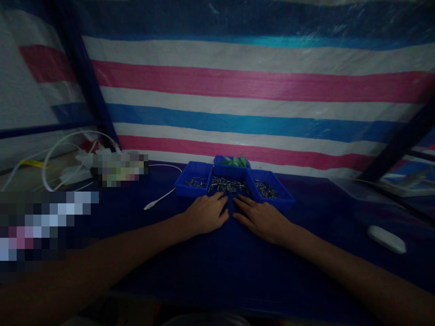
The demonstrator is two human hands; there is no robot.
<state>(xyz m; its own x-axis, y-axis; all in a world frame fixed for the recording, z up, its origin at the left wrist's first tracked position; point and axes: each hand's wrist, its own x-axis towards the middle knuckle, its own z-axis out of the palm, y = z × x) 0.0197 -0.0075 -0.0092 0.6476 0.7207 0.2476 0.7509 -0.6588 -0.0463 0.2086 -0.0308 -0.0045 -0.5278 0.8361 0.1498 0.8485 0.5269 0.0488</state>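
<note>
My left hand (207, 213) rests on the dark blue table, fingers stretched toward a loose pile of small metal pieces (227, 184), which look like screws or nails. Opposite it lies my right hand (261, 219), fingers spread, with a ring on one finger. Neither hand visibly holds anything. A blue tray (192, 190) with some metal pieces in it stands beyond my left hand. Another blue tray (284, 198), beyond my right hand, holds more of them. Behind the pile, a third blue tray (233, 170) contains green items, too dim to name.
A white cable (159, 199) with a plug end lies left of the trays. Tangled white cables (47, 158) and plastic bags sit at the far left. At right lies a white rounded object (386, 239). A striped sheet (254, 86) hangs behind the table, between dark posts.
</note>
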